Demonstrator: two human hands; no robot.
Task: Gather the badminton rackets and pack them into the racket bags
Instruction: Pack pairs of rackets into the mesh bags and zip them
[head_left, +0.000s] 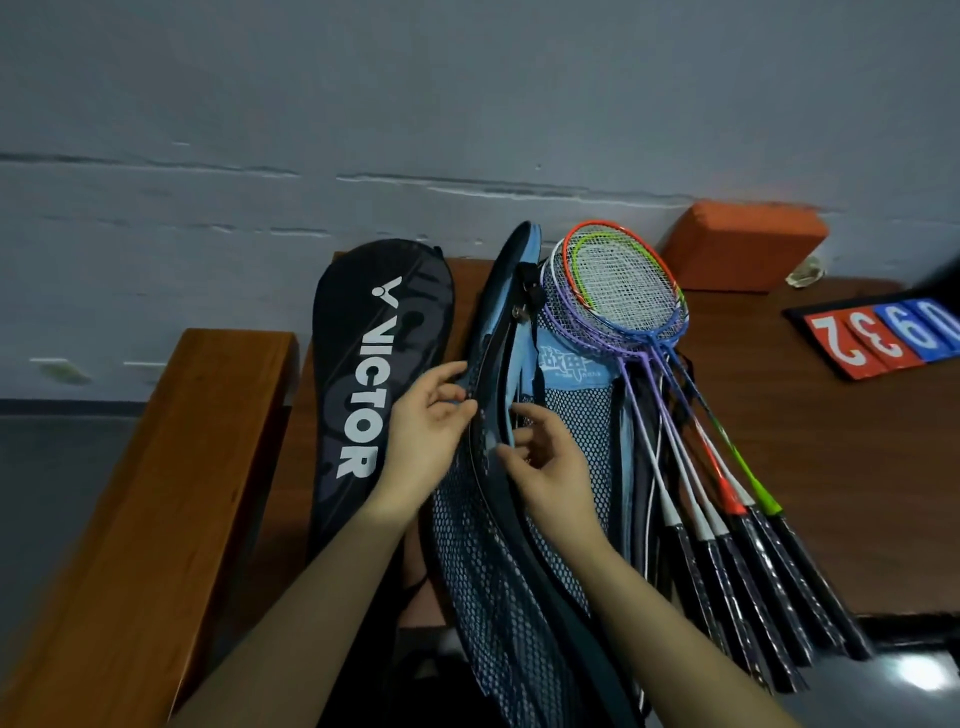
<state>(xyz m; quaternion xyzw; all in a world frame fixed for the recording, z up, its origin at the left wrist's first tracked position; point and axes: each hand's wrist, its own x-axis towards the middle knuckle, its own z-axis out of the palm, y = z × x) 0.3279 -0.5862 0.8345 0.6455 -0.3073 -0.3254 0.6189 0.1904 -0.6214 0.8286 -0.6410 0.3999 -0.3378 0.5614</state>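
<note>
Blue mesh racket bag: lies lengthwise across the middle of the bench, its opened edge standing up, its lower end hanging over the near edge.
Left hand: at the bag's left flap, fingers curled, pinching the raised edge of the flap.
Right hand: just beside the left one, at the inner side of the opening, fingers loosely bent and touching the bag's rim; whether it pinches the fabric cannot be told.
Badminton rackets: several, fanned on the bag's right side, heads stacked toward the far edge, dark handles reaching past the near edge; apart from both hands.
Black racket bag: marked VICTOR, flat at the bench's left edge, just left of the left hand.
Orange block: far edge, against the wall.
Score flip cards: right edge.
</note>
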